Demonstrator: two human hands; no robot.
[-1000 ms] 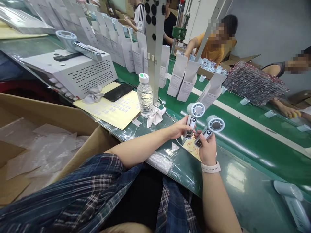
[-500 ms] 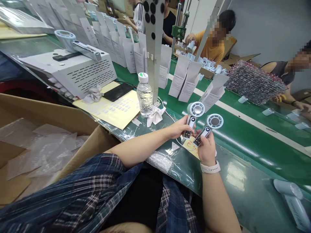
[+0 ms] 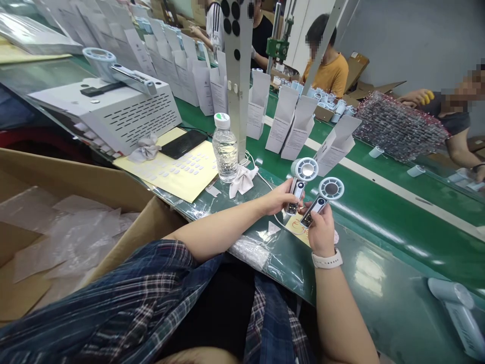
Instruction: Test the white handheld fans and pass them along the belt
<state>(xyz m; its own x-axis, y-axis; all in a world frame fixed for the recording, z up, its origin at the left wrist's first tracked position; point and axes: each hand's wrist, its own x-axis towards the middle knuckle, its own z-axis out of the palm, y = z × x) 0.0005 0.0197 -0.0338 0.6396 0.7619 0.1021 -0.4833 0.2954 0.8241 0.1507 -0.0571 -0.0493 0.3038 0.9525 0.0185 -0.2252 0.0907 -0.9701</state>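
My left hand (image 3: 278, 198) is closed round the handle of a small white handheld fan (image 3: 301, 177), held upright with its round head on top. My right hand (image 3: 319, 232), a white watch on its wrist, grips a second white handheld fan (image 3: 323, 197), tilted to the right. Both fans hover side by side just above the green conveyor belt (image 3: 379, 217), over a yellow note (image 3: 294, 228) with red writing. The two handles nearly touch at the bottom.
A water bottle (image 3: 225, 149), white cloths, a black phone (image 3: 184, 143) and a yellow sticker sheet (image 3: 178, 172) lie to the left. White cartons (image 3: 282, 124) stand along the belt. A third fan (image 3: 454, 308) lies at lower right. An open cardboard box (image 3: 68, 222) holds plastic bags. Other people work across the belt.
Both fans have shifted slightly left and down in view, and the right one has tilted a bit more. People across the belt have moved their arms.
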